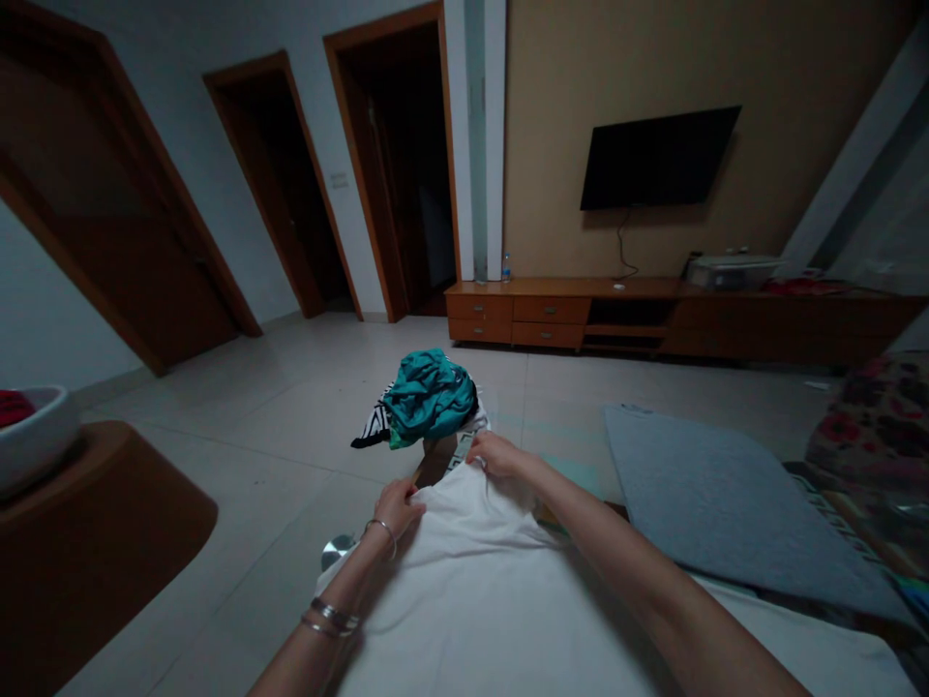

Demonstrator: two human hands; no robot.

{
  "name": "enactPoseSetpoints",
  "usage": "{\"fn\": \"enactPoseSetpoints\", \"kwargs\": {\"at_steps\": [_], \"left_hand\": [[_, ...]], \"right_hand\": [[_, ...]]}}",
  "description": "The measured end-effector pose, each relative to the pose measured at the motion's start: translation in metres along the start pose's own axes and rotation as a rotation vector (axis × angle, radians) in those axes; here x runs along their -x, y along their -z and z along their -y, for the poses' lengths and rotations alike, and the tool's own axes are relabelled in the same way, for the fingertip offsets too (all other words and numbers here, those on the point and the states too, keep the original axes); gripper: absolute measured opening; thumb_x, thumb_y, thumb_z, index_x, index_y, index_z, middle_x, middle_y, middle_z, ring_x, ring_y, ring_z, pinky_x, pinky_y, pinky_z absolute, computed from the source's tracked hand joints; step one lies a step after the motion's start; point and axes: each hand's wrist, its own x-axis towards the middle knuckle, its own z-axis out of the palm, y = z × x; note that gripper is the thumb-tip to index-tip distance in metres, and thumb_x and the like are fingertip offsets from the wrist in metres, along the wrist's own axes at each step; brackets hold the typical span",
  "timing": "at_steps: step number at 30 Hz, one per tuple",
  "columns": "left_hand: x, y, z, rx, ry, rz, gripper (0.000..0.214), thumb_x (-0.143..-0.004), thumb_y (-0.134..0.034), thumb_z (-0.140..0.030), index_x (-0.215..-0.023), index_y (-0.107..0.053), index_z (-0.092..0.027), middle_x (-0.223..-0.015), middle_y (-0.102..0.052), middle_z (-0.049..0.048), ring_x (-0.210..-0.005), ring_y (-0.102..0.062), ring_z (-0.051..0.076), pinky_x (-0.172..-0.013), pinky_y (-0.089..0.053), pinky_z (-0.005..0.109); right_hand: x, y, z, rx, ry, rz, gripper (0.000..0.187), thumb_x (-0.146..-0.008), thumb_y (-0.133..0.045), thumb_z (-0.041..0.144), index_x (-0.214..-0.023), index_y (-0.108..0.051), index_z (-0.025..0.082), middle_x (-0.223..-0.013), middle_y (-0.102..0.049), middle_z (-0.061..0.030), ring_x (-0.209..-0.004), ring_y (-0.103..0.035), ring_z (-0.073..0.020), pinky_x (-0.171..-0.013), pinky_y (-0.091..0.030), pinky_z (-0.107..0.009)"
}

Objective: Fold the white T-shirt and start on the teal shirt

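A white garment (471, 590) lies spread out towards me and fills the lower middle of the view. At its far left corner my left hand (398, 507), with bangles on the wrist, pinches the edge between thumb and fingers. My right hand (496, 455) grips the far edge further right, fingers closed on the fabric. Just beyond both hands sits a crumpled pile of clothes, a teal garment (430, 395) on top and a black-and-white striped piece (375, 424) sticking out at the left. What supports the white garment is mostly hidden beneath it.
A grey flat pad (711, 484) lies to the right, near a floral cloth (875, 426). At left, a white basin (40, 436) holding something red stands on a brown stand (108, 542). A low wooden cabinet (552, 310) runs beneath the wall television (660, 160).
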Motion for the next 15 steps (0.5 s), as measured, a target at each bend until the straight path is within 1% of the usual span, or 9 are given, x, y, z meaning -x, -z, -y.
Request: {"fn": "enactPoseSetpoints", "kwargs": {"at_steps": [2,4,7,9,11,13,15], "left_hand": [[0.001,-0.001,0.005,0.017,-0.011,-0.015,0.009,-0.066,-0.062,-0.019,-0.074,-0.06,-0.015,-0.081,-0.059,0.0029,-0.082,-0.053,0.017,-0.072,-0.037,0.025],[0.002,-0.002,0.008,0.035,-0.02,-0.032,0.008,-0.067,-0.062,-0.019,-0.073,-0.059,-0.015,-0.081,-0.058,0.0025,-0.083,-0.052,0.017,-0.074,-0.038,0.025],[0.004,-0.005,0.012,0.063,-0.033,-0.058,0.008,-0.069,-0.062,-0.022,-0.074,-0.06,-0.016,-0.082,-0.058,0.002,-0.085,-0.052,0.018,-0.077,-0.038,0.026],[0.006,-0.006,0.013,0.093,-0.049,-0.087,0.008,-0.071,-0.061,-0.025,-0.074,-0.061,-0.017,-0.083,-0.058,0.0023,-0.086,-0.052,0.018,-0.078,-0.039,0.027],[0.008,-0.007,0.014,0.128,-0.067,-0.109,0.008,-0.071,-0.062,-0.026,-0.074,-0.062,-0.018,-0.084,-0.059,0.0027,-0.087,-0.053,0.019,-0.08,-0.039,0.028],[0.009,-0.007,0.015,0.158,-0.088,-0.115,0.008,-0.072,-0.062,-0.025,-0.076,-0.064,-0.018,-0.084,-0.059,0.003,-0.087,-0.053,0.019,-0.08,-0.04,0.029],[0.009,-0.007,0.017,0.186,-0.105,-0.118,0.008,-0.073,-0.061,-0.024,-0.076,-0.065,-0.018,-0.083,-0.059,0.0032,-0.086,-0.053,0.019,-0.079,-0.04,0.029]], "right_hand": [[-0.008,0.003,-0.005,0.003,0.017,0.058,0.026,-0.054,-0.06,0.001,-0.072,-0.069,0.017,-0.092,-0.063,-0.0038,-0.094,-0.052,-0.0193,-0.081,-0.039,-0.024],[-0.009,0.01,-0.012,-0.012,0.033,0.112,0.017,-0.053,-0.063,0.004,-0.066,-0.065,0.015,-0.087,-0.062,-0.0033,-0.09,-0.052,-0.0186,-0.079,-0.039,-0.024],[-0.003,0.021,-0.021,-0.087,0.036,0.176,0.015,-0.057,-0.062,0.01,-0.072,-0.063,0.015,-0.08,-0.06,0.0003,-0.076,-0.052,-0.0139,-0.068,-0.04,-0.021],[0.002,0.024,-0.026,-0.136,0.028,0.197,0.022,-0.061,-0.059,0.011,-0.082,-0.063,0.015,-0.078,-0.059,0.0024,-0.07,-0.05,-0.0113,-0.062,-0.039,-0.019],[0.008,0.025,-0.031,-0.215,0.015,0.217,0.03,-0.061,-0.061,0.013,-0.09,-0.063,0.015,-0.08,-0.058,0.0032,-0.069,-0.05,-0.0102,-0.061,-0.038,-0.019],[0.012,0.025,-0.035,-0.352,-0.025,0.267,0.029,-0.059,-0.066,0.018,-0.088,-0.064,0.015,-0.078,-0.058,0.0035,-0.068,-0.049,-0.0101,-0.061,-0.038,-0.019],[0.015,0.024,-0.038,-0.474,-0.076,0.31,0.021,-0.06,-0.068,0.025,-0.077,-0.064,0.014,-0.07,-0.056,0.0036,-0.064,-0.048,-0.0103,-0.059,-0.038,-0.02]]}}
